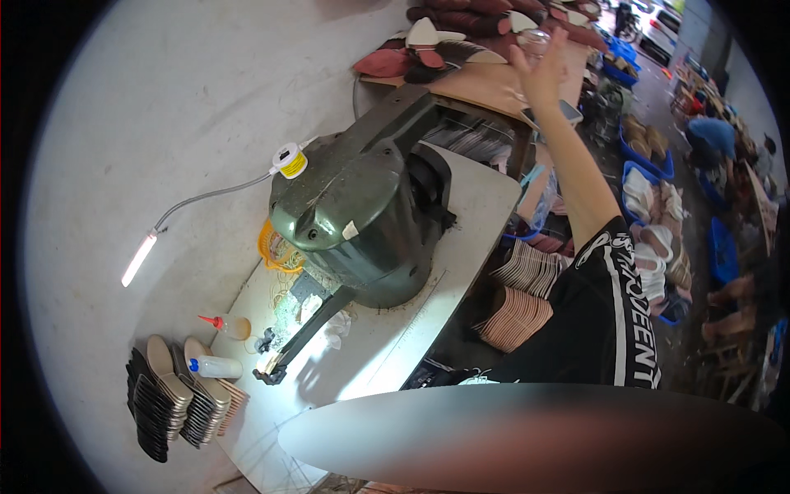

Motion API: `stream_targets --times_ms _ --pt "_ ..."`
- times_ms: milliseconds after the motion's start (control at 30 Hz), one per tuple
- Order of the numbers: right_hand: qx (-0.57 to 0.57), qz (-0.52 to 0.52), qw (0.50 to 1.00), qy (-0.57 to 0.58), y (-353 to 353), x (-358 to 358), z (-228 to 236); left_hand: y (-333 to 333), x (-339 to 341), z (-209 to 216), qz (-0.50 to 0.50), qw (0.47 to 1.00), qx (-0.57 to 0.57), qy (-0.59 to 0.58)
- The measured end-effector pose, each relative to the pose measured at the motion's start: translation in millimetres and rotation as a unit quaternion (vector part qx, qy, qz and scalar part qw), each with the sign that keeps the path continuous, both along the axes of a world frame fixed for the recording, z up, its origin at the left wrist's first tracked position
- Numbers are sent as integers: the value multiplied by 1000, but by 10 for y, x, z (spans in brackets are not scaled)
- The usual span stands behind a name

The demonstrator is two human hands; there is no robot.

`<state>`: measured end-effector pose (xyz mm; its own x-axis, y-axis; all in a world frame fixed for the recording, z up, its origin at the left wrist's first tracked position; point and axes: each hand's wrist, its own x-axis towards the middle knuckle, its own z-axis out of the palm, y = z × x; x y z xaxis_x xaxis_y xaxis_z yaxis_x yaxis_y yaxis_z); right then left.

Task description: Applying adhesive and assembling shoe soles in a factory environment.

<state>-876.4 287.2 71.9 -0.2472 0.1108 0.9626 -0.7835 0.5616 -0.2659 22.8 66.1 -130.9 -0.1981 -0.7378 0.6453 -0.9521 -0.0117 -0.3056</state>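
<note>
My right arm [583,165], in a black short sleeve, stretches away to a tan-topped table [477,81] at the top. My right hand [543,78] has its thumb and fingers around a small clear cup [535,41]. Beside the wrist lies a flat dark phone-like slab [564,114]. Shoe uppers and insole-like pieces in dark red, white and black [432,56] are heaped on that table, left of the hand. Nowhere in the picture does my left hand show.
A dark green sewing-type machine [354,206] stands on a white worktable [428,296], lit by a lamp [138,259]. Near it are an orange basket [281,253], two squeeze bottles [226,326] and stacked soles [169,391]. Blue crates [646,156] line the floor at right; people work beyond.
</note>
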Motion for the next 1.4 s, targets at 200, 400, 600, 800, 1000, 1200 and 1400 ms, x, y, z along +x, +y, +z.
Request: stream_targets --times_ms 200,400,600,800,1000,1200,1400 --pt "51 277 959 5 -9 2082 557 -458 -479 305 -109 990 -45 78" --pt "183 528 826 71 -91 3870 610 -707 -968 519 -171 967 -87 167" --pt "195 800 567 5 -695 5295 60 -286 250 354 -26 967 -127 219" --pt "255 861 432 -83 -730 6255 -722 3184 2968 125 409 872 -219 157" --pt "359 863 212 -285 -290 6642 -778 4502 2820 257 623 690 -94 356" --pt "402 824 198 -346 -280 6735 -787 4641 2905 -326 530 684 -42 500" --pt "420 815 231 -326 -362 6783 -775 4586 3105 -204 522 647 -108 545"
